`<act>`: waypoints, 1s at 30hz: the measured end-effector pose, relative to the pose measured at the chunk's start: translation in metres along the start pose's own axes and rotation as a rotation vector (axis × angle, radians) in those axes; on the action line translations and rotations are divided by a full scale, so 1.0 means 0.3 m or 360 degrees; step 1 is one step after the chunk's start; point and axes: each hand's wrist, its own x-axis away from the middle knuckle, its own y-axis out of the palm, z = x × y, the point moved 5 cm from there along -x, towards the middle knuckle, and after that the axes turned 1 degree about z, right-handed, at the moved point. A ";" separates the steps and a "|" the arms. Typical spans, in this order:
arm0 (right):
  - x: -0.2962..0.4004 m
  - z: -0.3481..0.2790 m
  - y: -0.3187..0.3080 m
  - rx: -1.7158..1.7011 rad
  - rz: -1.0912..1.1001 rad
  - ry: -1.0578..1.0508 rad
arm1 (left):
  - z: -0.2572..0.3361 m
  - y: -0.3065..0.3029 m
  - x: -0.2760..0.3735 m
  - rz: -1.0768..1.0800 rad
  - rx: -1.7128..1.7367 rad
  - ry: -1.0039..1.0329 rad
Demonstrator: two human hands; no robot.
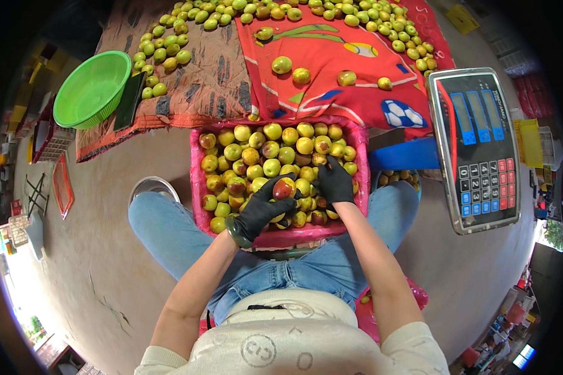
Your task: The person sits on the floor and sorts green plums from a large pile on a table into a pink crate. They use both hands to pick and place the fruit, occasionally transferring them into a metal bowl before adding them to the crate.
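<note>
A crate lined with pink plastic (197, 187), full of green and reddish-brown jujubes (271, 167), stands between my knees. My left hand (262, 206), in a black glove with a dark green bangle at the wrist, holds a large red-brown jujube (284, 188) over the near middle of the crate. To its right, my right hand (334, 182), also black-gloved, reaches down among the fruit near the crate's right side. Its fingertips are partly hidden, so whether it grips a fruit cannot be told.
Beyond the crate, more jujubes (399, 46) lie on a table covered with a red cloth (319, 51) and a brown quilt (206, 79). A green plastic basket (91, 89) stands at the left, a digital scale (478, 150) at the right. A metal basin (154, 184) is beside my left knee.
</note>
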 end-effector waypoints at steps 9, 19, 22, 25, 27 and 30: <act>-0.115 0.081 0.076 0.0378 0.0197 0.0046 | 0.010 -0.020 -0.008 0.0190 -0.0569 0.0316; -0.072 0.060 0.039 0.0035 0.0037 0.0068 | -0.007 -0.059 0.003 0.0305 -0.0750 0.0459; -0.012 0.053 0.040 -0.0688 -0.0309 0.0367 | 0.009 -0.069 0.016 0.0383 -0.0793 0.0384; 0.013 -0.030 0.063 -0.0638 -0.0476 0.0315 | 0.000 -0.081 0.014 0.0457 -0.0805 0.0376; -0.003 -0.023 0.089 -0.0741 -0.0582 0.0385 | -0.002 -0.086 0.006 0.0479 -0.0874 0.0365; -0.009 -0.039 0.085 -0.0726 -0.0644 0.0403 | 0.016 -0.072 0.006 0.0497 -0.0892 0.0330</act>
